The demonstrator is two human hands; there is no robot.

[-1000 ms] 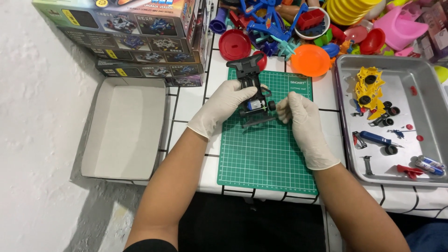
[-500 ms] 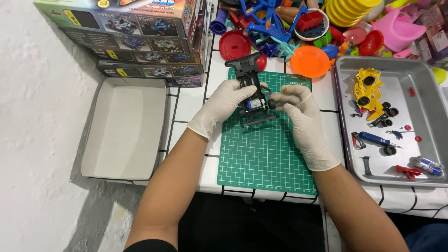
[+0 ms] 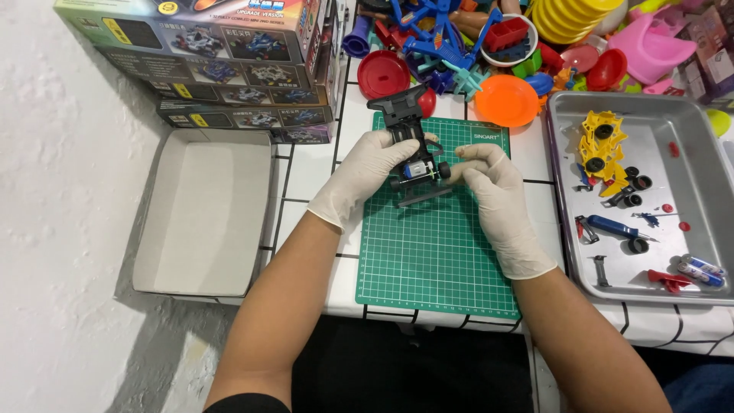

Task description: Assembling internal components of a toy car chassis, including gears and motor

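Already partly built, the small black plastic toy-car chassis (image 3: 413, 157) with its silver motor fitted sits gripped between left hand (image 3: 367, 172) and right hand (image 3: 493, 191) fingers; the yellow body shell (image 3: 600, 145) and loose wheels (image 3: 636, 182) wait in the steel tray (image 3: 688, 115).

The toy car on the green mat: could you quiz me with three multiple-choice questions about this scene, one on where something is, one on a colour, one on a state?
1. Where is the black toy car chassis?
A. In the metal tray
B. Over the green cutting mat, between both hands
C. Inside the open cardboard box

2. What colour are the frames in the metal tray?
A. Yellow
B. White
C. Purple

3. What state are the hands in?
A. Bare
B. Gloved, both touching the chassis
C. Gloved, both resting flat on the mat

Answers: 1 B, the left hand and right hand hold it over the mat. 2 A, the yellow frames lie at the tray's left. 3 B, pale gloves cover both hands.
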